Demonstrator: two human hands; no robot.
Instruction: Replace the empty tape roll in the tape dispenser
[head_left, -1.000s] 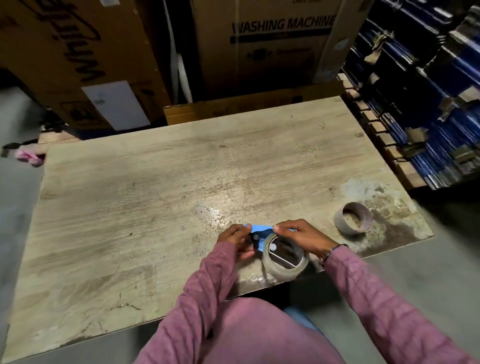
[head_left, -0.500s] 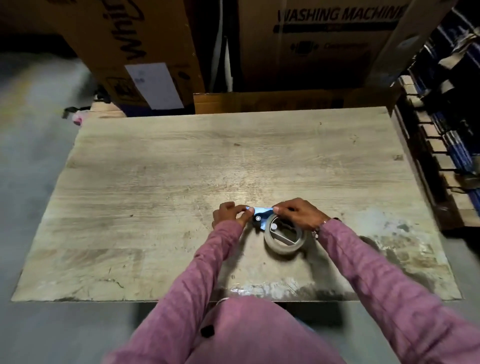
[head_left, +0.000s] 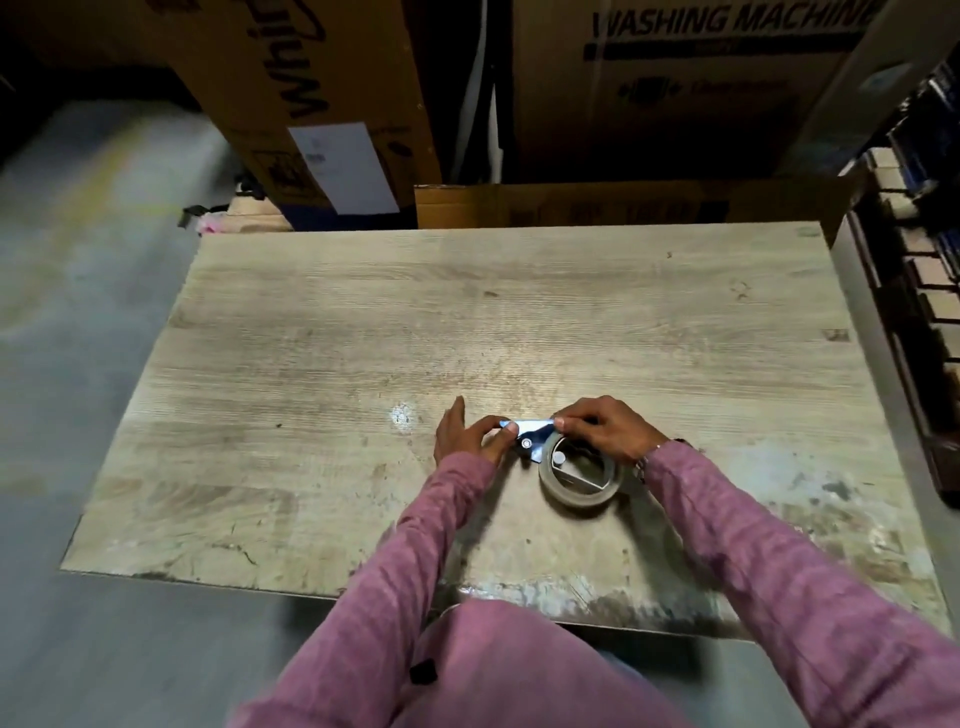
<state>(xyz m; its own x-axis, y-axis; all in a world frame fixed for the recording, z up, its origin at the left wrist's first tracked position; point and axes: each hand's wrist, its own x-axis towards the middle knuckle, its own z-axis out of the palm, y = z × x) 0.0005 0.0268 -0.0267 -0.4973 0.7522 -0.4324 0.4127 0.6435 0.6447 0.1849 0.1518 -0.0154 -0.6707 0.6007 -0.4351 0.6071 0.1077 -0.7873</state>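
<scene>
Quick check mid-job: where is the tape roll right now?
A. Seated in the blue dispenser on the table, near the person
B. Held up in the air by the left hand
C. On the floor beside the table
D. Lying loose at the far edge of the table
A: the tape roll sits in the blue dispenser on the table, with the left hand and right hand at the dispenser's front.

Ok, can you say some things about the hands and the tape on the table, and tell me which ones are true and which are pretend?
1. The tape roll sits in the blue dispenser on the wooden table. True.
2. Only one hand touches the dispenser. False: the left hand and the right hand both do.
3. The person wears pink sleeves. True.
4. The big box behind says "TELEVISION". False: it says "WASHING MACHINE".
</scene>
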